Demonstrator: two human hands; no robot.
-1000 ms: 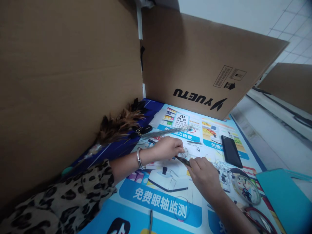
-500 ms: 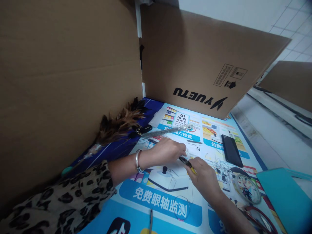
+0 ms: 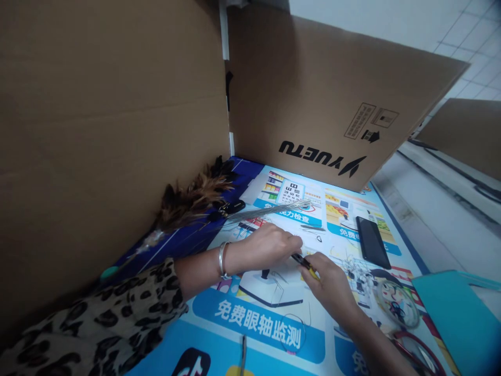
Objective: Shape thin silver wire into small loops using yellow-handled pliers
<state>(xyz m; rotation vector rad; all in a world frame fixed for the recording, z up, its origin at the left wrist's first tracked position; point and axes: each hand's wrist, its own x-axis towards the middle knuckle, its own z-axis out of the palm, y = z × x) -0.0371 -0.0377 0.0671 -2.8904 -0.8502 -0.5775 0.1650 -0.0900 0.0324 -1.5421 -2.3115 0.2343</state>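
Observation:
My left hand [image 3: 270,245], with a silver bangle on the wrist, rests on the printed poster [image 3: 250,324] with its fingers pinched together on a small wire piece that I can hardly see. Just to its right my right hand [image 3: 331,282] is closed round a pair of dark pliers [image 3: 301,260] with a yellow grip. The pliers' tip points at the left fingertips. A bundle of thin straight wires [image 3: 270,210] lies on the poster just behind my left hand.
Cardboard walls [image 3: 117,130] stand to the left and behind. A feather duster [image 3: 188,201] and keys lie at the left wall. A black phone [image 3: 371,241] lies to the right, a teal folder [image 3: 457,313] at the right edge, a round wire coil [image 3: 397,303] near it.
Both hands have shifted a little to the right, and the left fingers have closed down over the small wire piece that showed a second ago.

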